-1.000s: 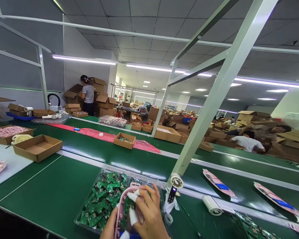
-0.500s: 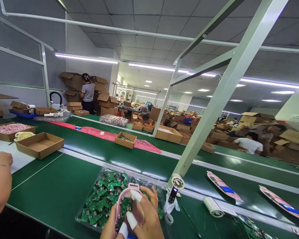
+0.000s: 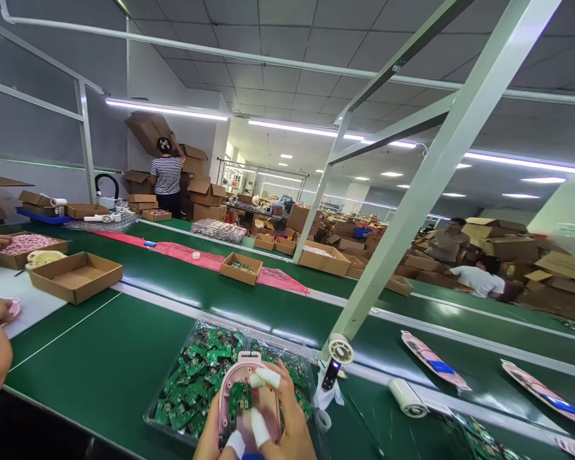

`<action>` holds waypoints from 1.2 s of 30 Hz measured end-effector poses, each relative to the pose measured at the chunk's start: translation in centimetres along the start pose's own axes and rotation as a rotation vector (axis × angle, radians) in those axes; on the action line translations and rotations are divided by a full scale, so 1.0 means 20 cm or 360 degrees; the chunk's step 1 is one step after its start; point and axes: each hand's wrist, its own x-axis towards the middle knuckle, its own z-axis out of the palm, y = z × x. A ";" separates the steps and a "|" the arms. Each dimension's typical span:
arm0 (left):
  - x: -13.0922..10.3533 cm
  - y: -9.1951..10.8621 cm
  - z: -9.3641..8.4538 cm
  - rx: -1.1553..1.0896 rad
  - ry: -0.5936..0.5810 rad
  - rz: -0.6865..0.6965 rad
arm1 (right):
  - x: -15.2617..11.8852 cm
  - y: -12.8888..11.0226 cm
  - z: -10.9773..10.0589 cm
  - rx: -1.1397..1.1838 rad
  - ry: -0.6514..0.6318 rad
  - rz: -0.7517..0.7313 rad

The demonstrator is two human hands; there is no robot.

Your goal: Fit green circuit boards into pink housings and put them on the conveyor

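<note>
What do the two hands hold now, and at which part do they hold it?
Both hold one pink shell with a green circuit board inside. The left hand supports its lower left edge; the right hand grips its right side, taped fingers across it.

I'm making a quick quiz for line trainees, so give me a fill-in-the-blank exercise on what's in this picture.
1. Both hands, the left hand and the right hand, hold a shell coloured ____.
2. The clear tray under it is full of green circuit ____.
3. The empty open box at left is made of ____.
4. The conveyor belt is coloured ____.

Missing words: pink; boards; cardboard; green
</note>
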 end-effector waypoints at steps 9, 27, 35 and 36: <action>-0.01 0.10 0.05 0.0130 -0.0026 0.0138 | 0.13 -0.05 -0.13 -0.0586 -0.0036 -0.0645; 0.02 0.20 0.06 -0.0198 -0.0036 -0.0212 | -0.07 0.07 0.04 -0.0066 0.0050 -0.0316; 0.09 0.10 0.06 -0.0188 0.0313 -0.0253 | -0.13 0.02 0.05 -0.0239 0.0222 -0.0051; 0.09 0.09 0.04 -0.0170 0.0374 -0.0256 | -0.16 0.02 0.06 -0.0313 0.0292 0.0013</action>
